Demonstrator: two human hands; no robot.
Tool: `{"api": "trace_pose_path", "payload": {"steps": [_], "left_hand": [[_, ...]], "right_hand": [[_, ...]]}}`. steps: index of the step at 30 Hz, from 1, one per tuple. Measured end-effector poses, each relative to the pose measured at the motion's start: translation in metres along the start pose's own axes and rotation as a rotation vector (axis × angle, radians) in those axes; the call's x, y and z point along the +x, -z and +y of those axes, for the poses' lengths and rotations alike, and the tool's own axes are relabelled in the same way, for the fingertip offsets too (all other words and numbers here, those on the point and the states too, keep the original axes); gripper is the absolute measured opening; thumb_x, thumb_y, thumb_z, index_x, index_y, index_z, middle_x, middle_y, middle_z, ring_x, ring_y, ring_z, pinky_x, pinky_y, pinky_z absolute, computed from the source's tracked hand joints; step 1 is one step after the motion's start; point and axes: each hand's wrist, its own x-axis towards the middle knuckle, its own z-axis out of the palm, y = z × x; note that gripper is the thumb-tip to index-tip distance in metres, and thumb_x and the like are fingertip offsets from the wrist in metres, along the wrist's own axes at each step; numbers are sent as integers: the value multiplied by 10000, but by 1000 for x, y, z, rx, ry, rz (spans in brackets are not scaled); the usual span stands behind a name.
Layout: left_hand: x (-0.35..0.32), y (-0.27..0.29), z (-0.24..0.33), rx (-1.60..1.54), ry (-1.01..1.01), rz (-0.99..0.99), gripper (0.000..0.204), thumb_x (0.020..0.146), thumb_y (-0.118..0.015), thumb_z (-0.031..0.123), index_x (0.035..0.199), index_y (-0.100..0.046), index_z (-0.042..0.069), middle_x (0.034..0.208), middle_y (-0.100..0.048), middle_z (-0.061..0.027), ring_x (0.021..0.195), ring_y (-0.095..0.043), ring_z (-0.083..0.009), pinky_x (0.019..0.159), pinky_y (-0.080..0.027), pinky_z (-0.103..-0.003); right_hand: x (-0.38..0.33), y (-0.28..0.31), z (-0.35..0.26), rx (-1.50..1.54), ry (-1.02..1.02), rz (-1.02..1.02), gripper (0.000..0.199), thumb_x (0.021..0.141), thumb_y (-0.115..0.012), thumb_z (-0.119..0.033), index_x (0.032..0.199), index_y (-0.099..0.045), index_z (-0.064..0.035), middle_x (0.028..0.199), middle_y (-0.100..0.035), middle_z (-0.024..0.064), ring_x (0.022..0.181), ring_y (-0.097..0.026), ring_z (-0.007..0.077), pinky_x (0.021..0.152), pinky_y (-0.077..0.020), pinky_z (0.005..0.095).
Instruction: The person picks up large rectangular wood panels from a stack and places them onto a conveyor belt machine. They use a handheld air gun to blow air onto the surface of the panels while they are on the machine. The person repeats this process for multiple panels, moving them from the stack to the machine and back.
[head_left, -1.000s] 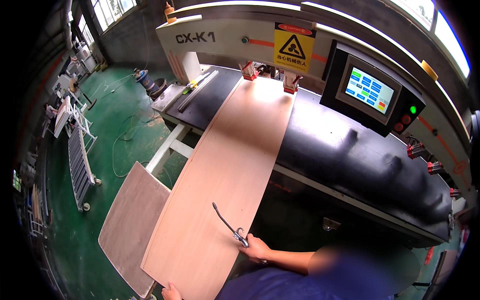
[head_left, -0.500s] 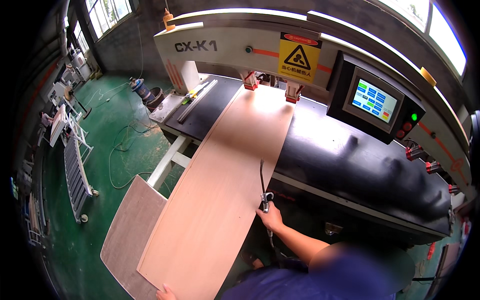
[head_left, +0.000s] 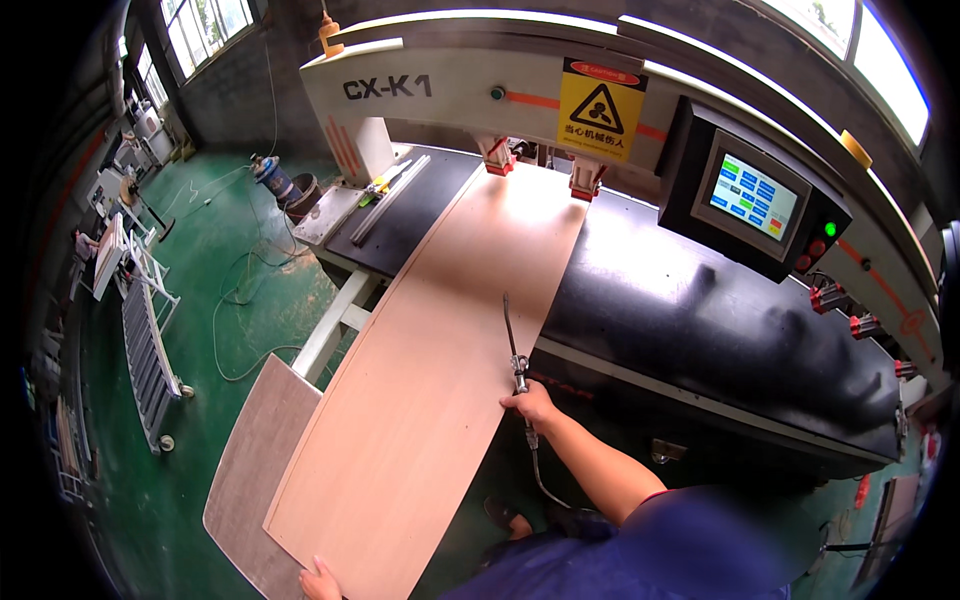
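Observation:
A long pale wooden board (head_left: 400, 400) runs from under the machine's clamps toward me, lying over the table's edge. My right hand (head_left: 532, 402) is closed round an air blow gun (head_left: 519, 372). Its thin bent nozzle (head_left: 507, 318) points away from me over the board, and a hose (head_left: 540, 475) hangs below the grip. At the board's near left corner, my left hand (head_left: 320, 580) grips the edge with its fingers showing on top; the rest of that hand is cut off by the picture's lower rim.
Two red-and-white clamps (head_left: 497, 157) stand at the board's far end, under a white beam (head_left: 450, 85) with a control screen (head_left: 752, 197). Right of the board stretches the black machine table (head_left: 690, 310). A grey-brown panel (head_left: 262, 440) sits beneath the board's left side. A roller stand (head_left: 148, 350) is farther left.
My right hand and the blow gun have moved slightly left and away from me, with the nozzle farther over the board. My left hand stays at the board's near corner.

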Motion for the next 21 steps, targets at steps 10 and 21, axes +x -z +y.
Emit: {"api": "trace_pose_path", "payload": {"steps": [10,21], "left_hand": [[-11,-22,-19,-169,-166,311,716,887,-525,639,948,-649,-64,914,-667,-286,849,-637,-468,755,-493,-548],[-2,-48,-46,-185,-72,115,664,850,-602,611,831,-645,-51,790,-653,-269,776,-631,-455,725,-487,-545]], "right_hand": [[-1,7,20,-113,-14,124,350,730,-780,-119,986,-584,19,854,-611,98,789,-583,206,734,-481,362],[-4,10,10,77,-14,162,286,687,-782,32,831,-543,-28,785,-559,31,752,-541,161,741,-480,337]]}}
